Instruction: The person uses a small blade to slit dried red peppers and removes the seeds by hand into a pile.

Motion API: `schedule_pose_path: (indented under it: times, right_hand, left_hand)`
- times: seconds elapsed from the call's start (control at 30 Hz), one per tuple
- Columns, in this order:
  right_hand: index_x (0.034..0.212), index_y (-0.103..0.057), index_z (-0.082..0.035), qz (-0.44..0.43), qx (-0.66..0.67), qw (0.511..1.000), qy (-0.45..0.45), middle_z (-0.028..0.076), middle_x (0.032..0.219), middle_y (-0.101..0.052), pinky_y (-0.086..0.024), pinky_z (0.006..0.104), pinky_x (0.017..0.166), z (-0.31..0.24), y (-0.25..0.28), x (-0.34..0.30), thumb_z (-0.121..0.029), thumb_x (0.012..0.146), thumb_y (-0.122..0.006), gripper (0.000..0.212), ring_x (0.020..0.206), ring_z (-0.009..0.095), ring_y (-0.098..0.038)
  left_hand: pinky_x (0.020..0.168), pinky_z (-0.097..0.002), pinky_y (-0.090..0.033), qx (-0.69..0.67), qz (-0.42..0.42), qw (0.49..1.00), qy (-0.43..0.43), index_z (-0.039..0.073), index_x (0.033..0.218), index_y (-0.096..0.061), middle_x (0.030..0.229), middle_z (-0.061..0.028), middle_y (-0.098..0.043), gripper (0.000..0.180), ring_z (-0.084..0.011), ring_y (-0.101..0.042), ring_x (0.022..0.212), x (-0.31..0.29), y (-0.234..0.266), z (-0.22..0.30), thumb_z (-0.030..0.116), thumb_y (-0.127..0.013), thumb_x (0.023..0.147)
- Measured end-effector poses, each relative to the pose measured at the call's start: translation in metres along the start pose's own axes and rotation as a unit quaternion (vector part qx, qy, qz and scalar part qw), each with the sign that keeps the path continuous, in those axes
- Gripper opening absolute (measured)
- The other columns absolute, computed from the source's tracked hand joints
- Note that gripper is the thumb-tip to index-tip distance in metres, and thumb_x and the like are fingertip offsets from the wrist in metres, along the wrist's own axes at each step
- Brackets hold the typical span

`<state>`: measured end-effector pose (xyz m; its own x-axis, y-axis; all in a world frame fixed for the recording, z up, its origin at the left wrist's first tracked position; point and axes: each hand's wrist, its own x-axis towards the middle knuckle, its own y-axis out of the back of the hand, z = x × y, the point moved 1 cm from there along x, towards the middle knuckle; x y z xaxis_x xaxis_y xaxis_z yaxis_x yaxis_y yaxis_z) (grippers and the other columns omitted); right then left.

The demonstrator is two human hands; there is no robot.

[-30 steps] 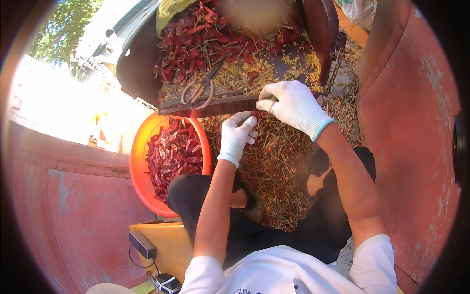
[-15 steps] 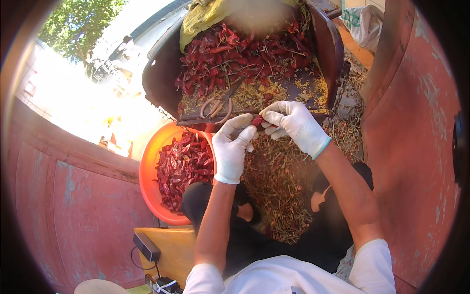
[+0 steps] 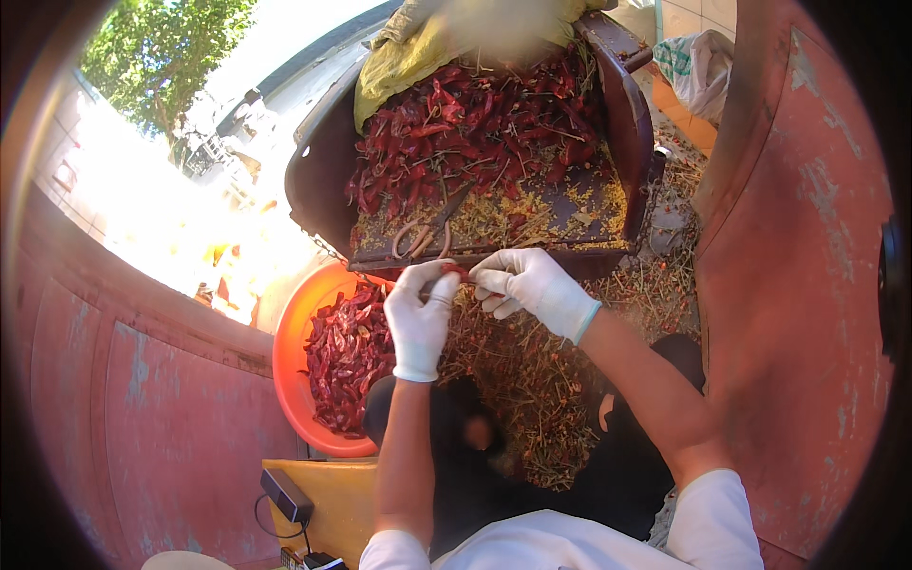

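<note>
Both my hands wear white gloves and meet in front of a dark tray [image 3: 622,114]. My left hand [image 3: 418,318] and my right hand [image 3: 527,285] pinch the two ends of one dried red chili [image 3: 458,274] between their fingertips. The tray holds a heap of dried red chilies [image 3: 475,133], a layer of yellow seeds, and a pair of scissors [image 3: 426,231] lying near its front edge. An orange basin [image 3: 285,366] of red chilies sits just left of my left hand.
Stems and seeds litter the ground [image 3: 532,399] under my hands. Red-painted walls [image 3: 807,285] close in on both sides. A yellow cloth [image 3: 418,57] drapes the tray's far end. A yellow stool with a black adapter [image 3: 285,494] stands at lower left.
My right hand came off the tray's front edge and joined the left; both now hold one chili together. The view has tilted up, showing more of the tray.
</note>
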<state>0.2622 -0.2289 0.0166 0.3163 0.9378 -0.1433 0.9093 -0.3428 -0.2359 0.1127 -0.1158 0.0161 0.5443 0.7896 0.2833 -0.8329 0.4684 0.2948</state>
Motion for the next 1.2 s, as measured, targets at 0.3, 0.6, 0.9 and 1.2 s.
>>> schedule_pose_path:
  times: [0.3, 0.6, 0.9, 1.2]
  right_hand:
    - [0.111, -0.074, -0.014, -0.047, -0.492, 0.868, 0.039, 0.008, 0.115, -0.072, -0.052, 0.0462, 0.091, 0.088, 0.001, 0.035, -0.023, 0.093, -0.054, 0.028, 0.107, 0.029, -0.067]
    - [0.120, -0.071, -0.014, -0.165, -0.336, 0.907, -0.192, 0.014, 0.118, -0.070, -0.051, 0.0426, 0.094, 0.280, -0.063, 0.014, -0.043, 0.096, -0.055, 0.041, 0.109, 0.032, -0.067]
    - [0.102, -0.068, -0.011, -0.196, -0.427, 0.881, -0.052, 0.014, 0.092, -0.068, -0.056, 0.0414, 0.080, 0.350, -0.084, 0.008, -0.022, 0.062, -0.083, 0.045, 0.089, 0.032, -0.068]
    - [0.093, -0.063, -0.007, -0.074, -0.096, 0.932, -0.343, 0.010, 0.080, -0.062, -0.055, 0.0431, 0.060, 0.347, -0.092, -0.001, -0.029, 0.097, -0.058, 0.023, 0.065, 0.027, -0.062]
  left_hand:
    - [0.084, -0.0324, -0.054, 0.216, 0.163, 0.961, -0.051, 0.006, 0.129, -0.065, 0.124, -0.0110, -0.065, 0.044, -0.0186, -0.065, 0.086, 0.032, 0.082, -0.016, 0.006, -0.070, 0.086]
    - [0.091, -0.0309, -0.053, 0.127, -0.003, 0.987, -0.101, 0.000, 0.121, -0.068, 0.116, -0.0117, -0.067, 0.031, -0.0202, -0.067, 0.104, 0.035, -0.004, 0.029, 0.006, -0.066, 0.090]
    - [0.084, -0.0313, -0.055, 0.149, -0.076, 0.979, -0.120, 0.002, 0.118, -0.069, 0.113, -0.0107, -0.069, 0.029, -0.0210, -0.069, 0.094, 0.046, -0.028, -0.020, 0.007, -0.067, 0.090]
    - [0.094, -0.0405, -0.050, 0.187, -0.079, 0.970, -0.136, 0.010, 0.114, -0.070, 0.116, -0.0090, -0.067, 0.027, -0.0312, -0.061, 0.110, 0.043, -0.039, -0.021, 0.015, -0.068, 0.089]
